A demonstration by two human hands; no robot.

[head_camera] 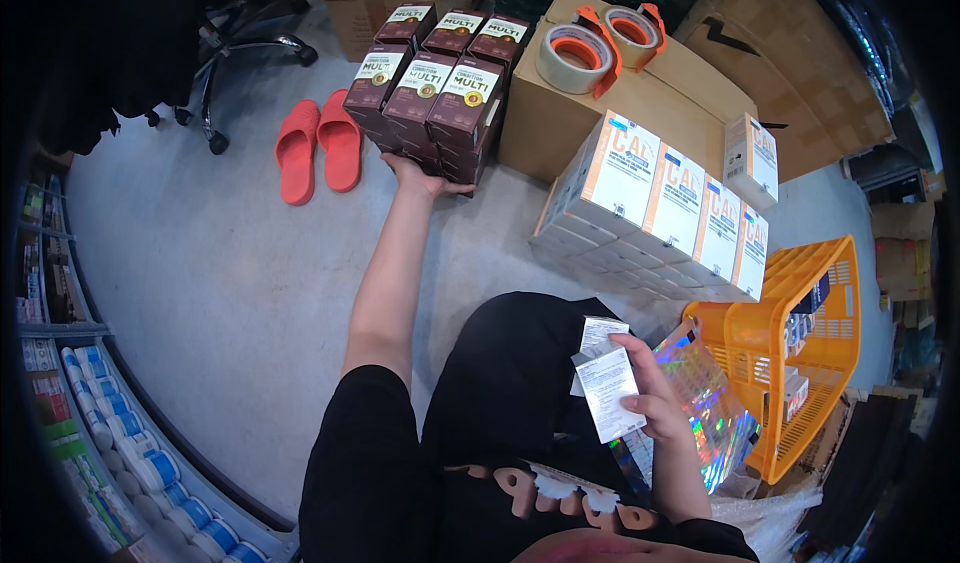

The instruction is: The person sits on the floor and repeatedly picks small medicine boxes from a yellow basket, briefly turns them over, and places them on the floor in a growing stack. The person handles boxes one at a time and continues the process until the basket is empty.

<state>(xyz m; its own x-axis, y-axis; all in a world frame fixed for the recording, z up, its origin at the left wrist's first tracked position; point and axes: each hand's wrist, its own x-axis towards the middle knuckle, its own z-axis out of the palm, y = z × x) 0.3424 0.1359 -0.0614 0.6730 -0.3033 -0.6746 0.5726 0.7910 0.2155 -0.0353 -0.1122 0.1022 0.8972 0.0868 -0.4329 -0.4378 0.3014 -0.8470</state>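
Observation:
My left hand (424, 179) reaches out and rests against the low near side of a stack of maroon supplement boxes (424, 87). Its thumb and fingers are spread, and some fingertips are hidden by the boxes. In my right hand (651, 394), over my lap, are small white printed slips (609, 390), pinched between thumb and fingers. A shiny holographic sheet (705, 405) lies beside that hand. Beyond it, white-and-orange calcium boxes (652, 195) stand in a block of several rows and layers.
Two tape dispensers (576, 57) sit on a cardboard carton (559, 124), with a single white box (750, 158) near its right end. An orange plastic crate (814, 353) holds boxes at right. Red slippers (298, 154) lie left of the stack. Shelves of white bottles (157, 469) line the left.

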